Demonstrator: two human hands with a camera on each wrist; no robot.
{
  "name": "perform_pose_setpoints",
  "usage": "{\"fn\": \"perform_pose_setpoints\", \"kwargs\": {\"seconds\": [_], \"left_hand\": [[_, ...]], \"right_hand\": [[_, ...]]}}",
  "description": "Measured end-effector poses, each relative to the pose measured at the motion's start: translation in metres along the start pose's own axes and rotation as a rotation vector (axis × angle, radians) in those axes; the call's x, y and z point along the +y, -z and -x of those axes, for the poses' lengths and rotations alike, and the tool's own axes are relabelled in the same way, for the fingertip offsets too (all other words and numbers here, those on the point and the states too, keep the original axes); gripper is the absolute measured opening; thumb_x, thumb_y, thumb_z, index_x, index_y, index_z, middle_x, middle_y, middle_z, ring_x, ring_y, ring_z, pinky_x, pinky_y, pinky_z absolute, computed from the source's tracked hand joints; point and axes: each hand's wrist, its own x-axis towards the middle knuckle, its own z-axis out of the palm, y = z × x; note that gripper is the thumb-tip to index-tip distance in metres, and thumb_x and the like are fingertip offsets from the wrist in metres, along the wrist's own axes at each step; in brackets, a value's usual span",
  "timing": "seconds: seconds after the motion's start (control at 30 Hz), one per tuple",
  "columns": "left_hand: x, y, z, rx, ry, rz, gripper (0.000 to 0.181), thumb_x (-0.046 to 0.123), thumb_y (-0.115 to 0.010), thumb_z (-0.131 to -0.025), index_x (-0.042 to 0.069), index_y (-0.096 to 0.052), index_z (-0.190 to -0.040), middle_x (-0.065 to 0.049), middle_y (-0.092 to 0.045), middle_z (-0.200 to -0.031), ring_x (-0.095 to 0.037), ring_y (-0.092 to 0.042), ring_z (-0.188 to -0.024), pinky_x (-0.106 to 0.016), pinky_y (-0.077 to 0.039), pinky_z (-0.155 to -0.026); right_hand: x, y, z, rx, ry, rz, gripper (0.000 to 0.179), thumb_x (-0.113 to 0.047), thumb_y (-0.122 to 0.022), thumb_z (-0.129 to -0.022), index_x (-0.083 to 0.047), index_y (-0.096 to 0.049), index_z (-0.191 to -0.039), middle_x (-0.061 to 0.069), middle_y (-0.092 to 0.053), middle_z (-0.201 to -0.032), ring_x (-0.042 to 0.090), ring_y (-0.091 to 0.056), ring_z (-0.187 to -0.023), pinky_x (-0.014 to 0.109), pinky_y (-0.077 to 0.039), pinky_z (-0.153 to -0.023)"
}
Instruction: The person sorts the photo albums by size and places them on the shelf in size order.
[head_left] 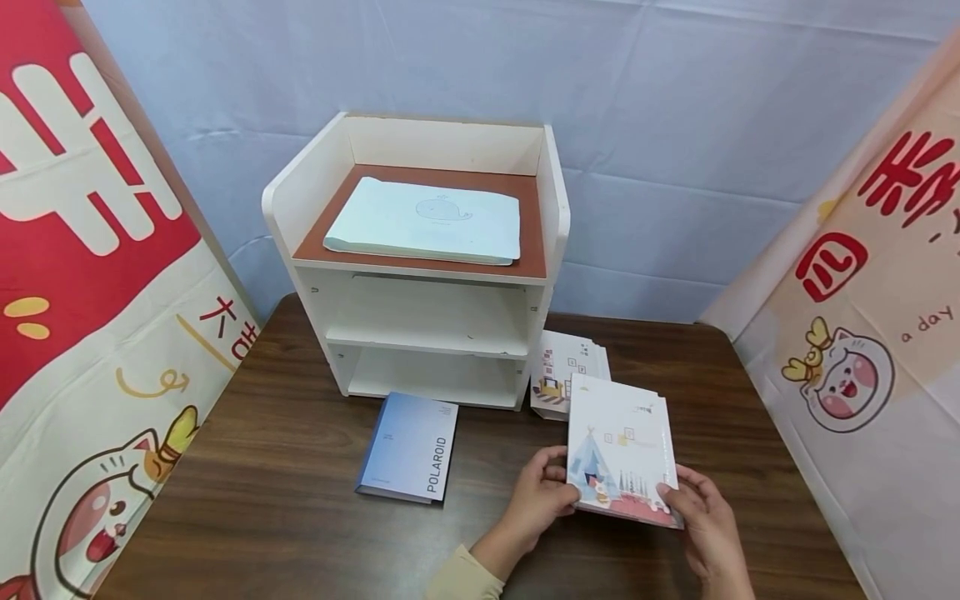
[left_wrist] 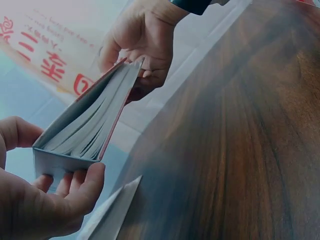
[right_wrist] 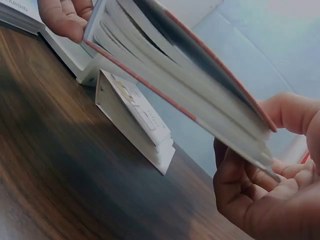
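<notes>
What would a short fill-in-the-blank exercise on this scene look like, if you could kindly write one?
The left hand and right hand hold a white rectangular book whose cover shows a blue ____.
On the ____ level of the white box-shaped shelf unit lies a flat, pale pad with a whale drawing.
The blue-and-white rectangular book on the brown wooden table reads ____ in large letters.

Missing words: tent; top; POLAROID.

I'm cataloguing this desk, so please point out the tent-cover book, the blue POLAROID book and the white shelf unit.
Tent-cover book (head_left: 624, 448): head view, middle of its front cover.
Blue POLAROID book (head_left: 409, 450): head view, middle of its front cover.
White shelf unit (head_left: 427, 348): head view, middle shelf's front edge.
</notes>
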Motion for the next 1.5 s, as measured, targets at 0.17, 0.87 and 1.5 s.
{"fn": "perform_pose_setpoints", "kwargs": {"seconds": [0.17,0.87,1.5], "left_hand": [[0.007,0.006,0.004,-0.005,-0.01,0.012,0.057,-0.008,-0.058,-0.065,0.003,-0.054,-0.121,-0.008,-0.054,-0.085,-0.013,-0.055,-0.066,-0.029,-0.051,-0.058],[0.036,0.031,0.011,-0.008,-0.029,0.023,0.05,-0.003,-0.06,-0.071,0.008,-0.04,-0.115,-0.012,-0.053,-0.097,-0.018,-0.057,-0.072,-0.028,-0.046,-0.052],[0.066,0.078,0.026,-0.077,-0.045,-0.076,0.051,0.002,-0.064,-0.075,0.004,-0.038,-0.119,-0.017,-0.052,-0.1,-0.021,-0.058,-0.076,-0.032,-0.051,-0.054]], "right_hand": [[-0.016,-0.022,0.016,-0.012,0.006,-0.005,0.043,-0.007,-0.07,-0.081,-0.015,-0.046,-0.115,-0.002,-0.066,-0.093,0.012,-0.063,-0.074,0.027,-0.052,-0.058],[-0.062,-0.086,0.047,-0.113,0.009,-0.051,0.034,0.007,-0.057,-0.085,-0.006,-0.041,-0.112,0.001,-0.065,-0.091,0.012,-0.061,-0.071,0.024,-0.05,-0.055],[-0.06,-0.125,0.057,-0.219,0.02,-0.051,0.038,0.009,-0.057,-0.083,-0.001,-0.033,-0.111,0.006,-0.062,-0.089,0.015,-0.061,-0.072,0.026,-0.051,-0.057]]}}
